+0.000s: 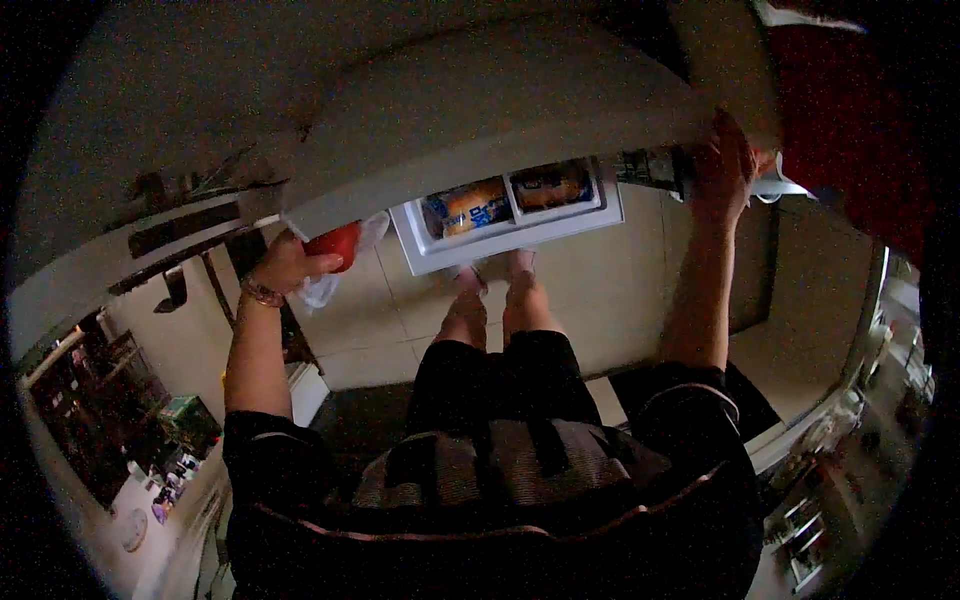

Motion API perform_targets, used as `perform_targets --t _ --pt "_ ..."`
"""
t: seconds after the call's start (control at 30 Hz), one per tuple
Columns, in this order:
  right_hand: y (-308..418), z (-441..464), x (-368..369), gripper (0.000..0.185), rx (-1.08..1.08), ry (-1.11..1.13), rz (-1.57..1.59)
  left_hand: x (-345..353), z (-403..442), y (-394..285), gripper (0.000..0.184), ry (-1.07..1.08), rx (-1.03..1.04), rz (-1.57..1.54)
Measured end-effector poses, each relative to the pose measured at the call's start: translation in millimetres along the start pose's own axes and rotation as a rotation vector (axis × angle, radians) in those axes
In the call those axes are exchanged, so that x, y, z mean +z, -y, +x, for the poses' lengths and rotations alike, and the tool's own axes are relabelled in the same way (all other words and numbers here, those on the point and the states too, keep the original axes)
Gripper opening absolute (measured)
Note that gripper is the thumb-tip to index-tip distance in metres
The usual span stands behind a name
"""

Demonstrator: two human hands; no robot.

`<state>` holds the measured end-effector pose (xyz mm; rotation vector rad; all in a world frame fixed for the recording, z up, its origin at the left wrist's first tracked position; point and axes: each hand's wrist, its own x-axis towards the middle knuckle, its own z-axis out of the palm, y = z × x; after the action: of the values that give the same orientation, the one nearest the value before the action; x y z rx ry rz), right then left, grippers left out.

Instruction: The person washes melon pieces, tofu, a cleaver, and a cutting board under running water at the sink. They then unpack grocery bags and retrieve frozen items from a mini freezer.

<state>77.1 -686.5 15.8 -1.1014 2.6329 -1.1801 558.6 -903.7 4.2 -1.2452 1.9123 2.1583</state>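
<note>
My left hand (280,266) is closed around a clear plastic bag (372,232) with a red item (338,246) in it; its exact kind is not plain. It is just below the front edge of a large pale appliance surface (520,100). On the right side, my right hand (728,168) reaches up and grips the edge of a pale door-like panel (725,60), its fingertips in dim light. Between the hands, a white drawer (412,250) juts out, with packages in blue and orange wrappers (470,208) in its two compartments.
Below the drawer are my legs and the tiled floor (370,300). A dark mat (370,350) lies by my legs. At the left stands a pale counter (128,515) with small items. Shelves with assorted things (805,545) line the lower right. Something red (860,130) hangs at upper right.
</note>
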Motion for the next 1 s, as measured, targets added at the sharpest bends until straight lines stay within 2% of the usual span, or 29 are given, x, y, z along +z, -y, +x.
perform_targets --t 0.03,0.1,0.17,0.23,0.27,0.3,0.37,0.4,0.43,0.5,0.53,0.67,0.73,0.8,0.87,0.93,1.0 --pt "-2.1 -13.1 6.5 0.037 -0.323 -0.078 -0.531 2.5 -5.4 -1.1 0.067 -0.035 -0.004 -0.019" --pt "-22.2 -31.1 17.7 0.039 -0.419 -0.227 -0.521 3.8 -19.4 0.5 0.068 -0.083 -0.082 -0.075" --pt "-67.2 -52.0 53.3 0.037 -0.242 -0.198 0.139 7.0 -21.4 4.5 0.069 -0.105 -0.093 -0.155" --pt "-43.3 -67.5 83.9 0.03 0.307 0.018 0.755 2.7 -18.4 6.5 0.07 -0.121 -0.013 -0.247" --pt "-31.4 -75.2 99.3 0.027 0.613 0.005 1.004 4.3 -22.6 1.5 0.07 -0.101 -0.025 -0.296" --pt "-39.5 -87.3 115.5 0.025 0.663 0.159 0.88 9.2 -26.3 -1.9 0.07 -0.081 -0.042 -0.346" --pt "-160.7 -116.9 204.8 0.028 0.305 0.351 0.199 15.5 -26.4 3.2 0.07 -0.085 -0.063 -0.386" --pt "-128.8 -119.6 209.8 0.032 0.221 0.438 0.039 17.4 -25.6 6.9 0.07 -0.114 -0.059 -0.368" --pt "-93.5 -108.5 202.6 0.042 0.163 0.477 0.045 17.8 -25.4 9.6 0.07 -0.145 -0.053 -0.349" --pt "-70.5 -98.9 234.8 0.051 -0.1 0.238 -0.096 10.6 -24.8 15.8 0.069 -0.205 -0.143 -0.312" --pt "-87.3 -95.4 263.7 0.053 -0.116 0.071 -0.119 11.0 -24.0 17.0 0.069 -0.233 -0.188 -0.295" --pt "-71.5 -86.1 273.5 0.047 -0.005 0.17 -0.251 23.1 -23.3 18.3 0.067 -0.224 -0.152 -0.331" --pt "-45.3 -85.8 271.5 0.044 0.11 0.217 -0.276 2.7 -22.5 15.5 0.067 -0.198 -0.157 -0.352" --pt "-39.8 -92.5 251.0 0.04 -0.048 0.142 -0.393 2.8 -20.6 12.0 0.068 -0.207 -0.152 -0.349" --pt "-58.5 -96.0 252.5 0.037 -0.101 0.101 -0.38 8.8 -20.6 9.8 0.068 -0.258 -0.135 -0.32" --pt "-89.3 -92.5 273.7 0.035 -0.049 0.085 -0.238 13.9 -22.1 9.1 0.068 -0.24 -0.117 -0.358" --pt "-91.3 -94.5 278.1 0.036 0.186 0.221 -0.244 12.8 -22.2 11.3 0.067 -0.219 -0.114 -0.385"
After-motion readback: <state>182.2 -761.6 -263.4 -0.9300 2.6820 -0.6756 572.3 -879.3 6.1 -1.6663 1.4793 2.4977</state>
